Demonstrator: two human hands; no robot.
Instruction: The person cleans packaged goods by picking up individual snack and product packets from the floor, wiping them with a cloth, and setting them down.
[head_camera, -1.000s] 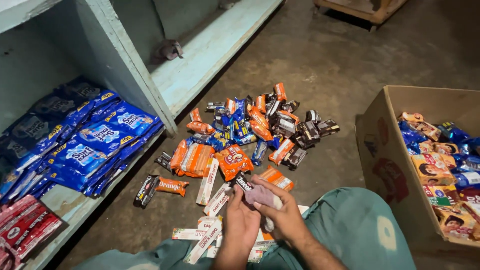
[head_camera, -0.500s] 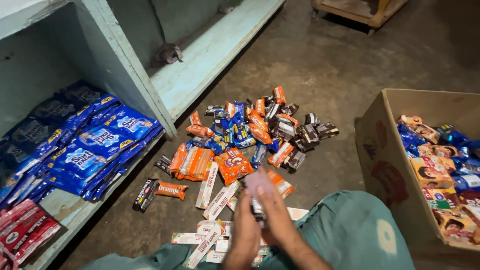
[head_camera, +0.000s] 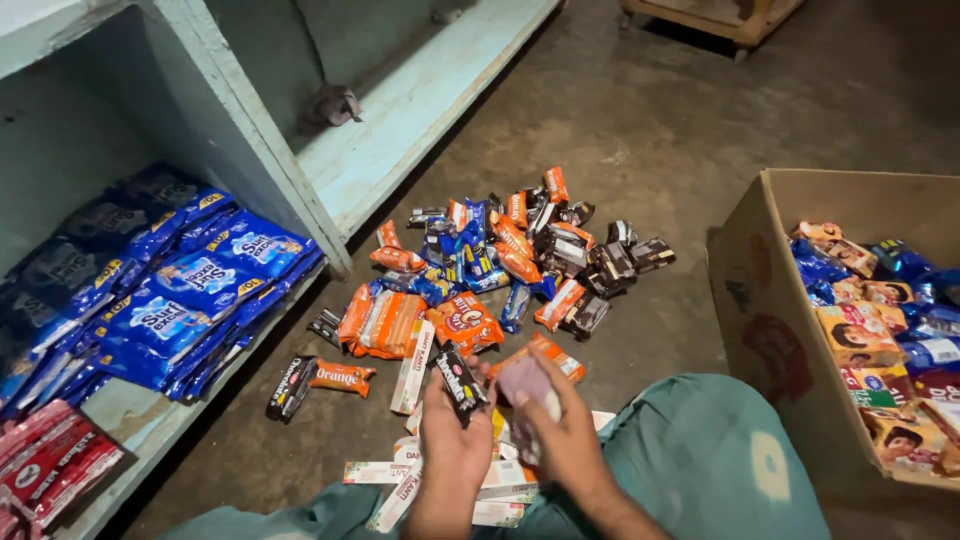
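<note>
The left hand (head_camera: 452, 430) gripped a dark biscuit packet (head_camera: 461, 383) angled toward eleven o'clock; the right hand (head_camera: 560, 430), at three o'clock, clasped a brownish packet (head_camera: 527, 381).

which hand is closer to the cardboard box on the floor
Right. The right hand sits nearer the cardboard box, with bare floor between; the left hand, holding a dark packet, lies farther left.

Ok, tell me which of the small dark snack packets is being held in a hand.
The dark packet with a red mark, held up in the left hand; the other dark ones lie on the floor, in the pile or beside the orange packet.
</note>
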